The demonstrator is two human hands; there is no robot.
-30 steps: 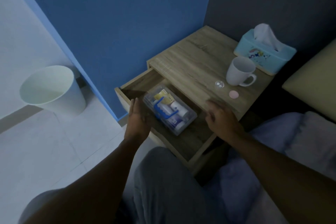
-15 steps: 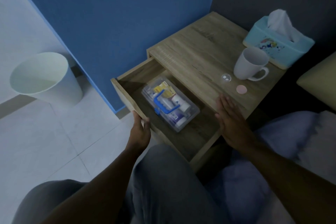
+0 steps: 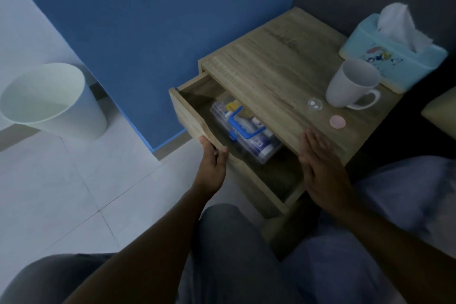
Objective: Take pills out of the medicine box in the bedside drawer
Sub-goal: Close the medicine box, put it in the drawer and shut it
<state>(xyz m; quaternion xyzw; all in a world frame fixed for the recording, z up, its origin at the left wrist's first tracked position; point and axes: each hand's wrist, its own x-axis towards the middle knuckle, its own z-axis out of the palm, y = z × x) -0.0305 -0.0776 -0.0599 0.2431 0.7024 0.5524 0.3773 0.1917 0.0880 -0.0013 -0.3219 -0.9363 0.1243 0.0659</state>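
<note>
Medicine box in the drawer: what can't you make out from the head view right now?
- Medicine box: its far part sits under the nightstand top; hidden.
- Labels on the items inside: too small and dim to read.
- Small clear cup: white bits inside, too small to identify.
- Left hand: fingertips curl behind the drawer front, unseen.
- Drawer's near right corner: covered by the right hand.

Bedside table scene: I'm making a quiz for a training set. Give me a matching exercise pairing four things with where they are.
Things:
1. medicine box
2. mug
3. bin
4. left hand

Places:
A. on the floor by the blue wall
B. inside the open drawer
C. gripping the drawer front
D. on the tabletop beside the tissue box

Pairs: 1-B, 2-D, 3-A, 4-C
</note>
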